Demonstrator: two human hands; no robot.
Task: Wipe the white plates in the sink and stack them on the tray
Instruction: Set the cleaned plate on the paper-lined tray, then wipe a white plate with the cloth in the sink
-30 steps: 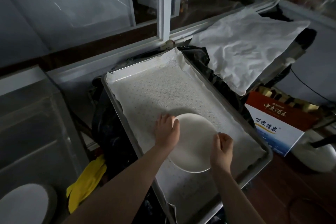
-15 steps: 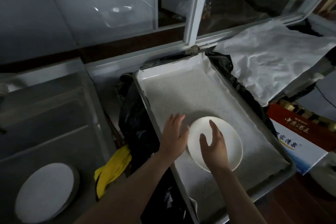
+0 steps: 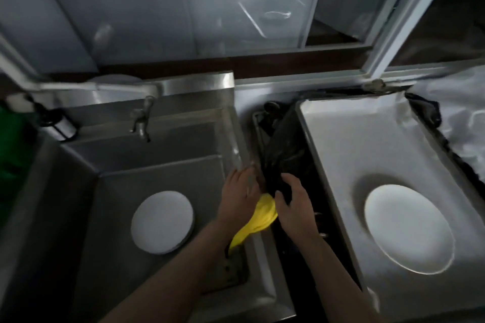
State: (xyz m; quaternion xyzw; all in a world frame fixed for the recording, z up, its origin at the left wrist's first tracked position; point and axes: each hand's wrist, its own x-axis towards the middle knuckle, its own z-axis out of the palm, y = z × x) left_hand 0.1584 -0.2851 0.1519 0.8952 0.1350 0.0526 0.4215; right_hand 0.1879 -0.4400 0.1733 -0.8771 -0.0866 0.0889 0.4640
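Head view looks down on the sink (image 3: 112, 217), the landmark for everything else: both hands hover at its right rim over a yellow cloth (image 3: 258, 217) draped across that edge. The left hand (image 3: 237, 198) has its fingers straight and slightly apart above the cloth, and the right hand (image 3: 294, 207) has its fingers loosely spread beside it; whether either touches the cloth cannot be told through the blur. The step in hand looks like picking up the cloth for the next plate, and it would go best if one hand gathers the cloth fully into the palm while the other reaches into the basin to steady the dish by its rim. Inside the sink lies one white plate (image 3: 162, 221), flat on the bottom. Right of the sink, past a dark bag (image 3: 283, 157), the lined tray (image 3: 367, 144) holds one wiped plate (image 3: 409, 228) near its front end.
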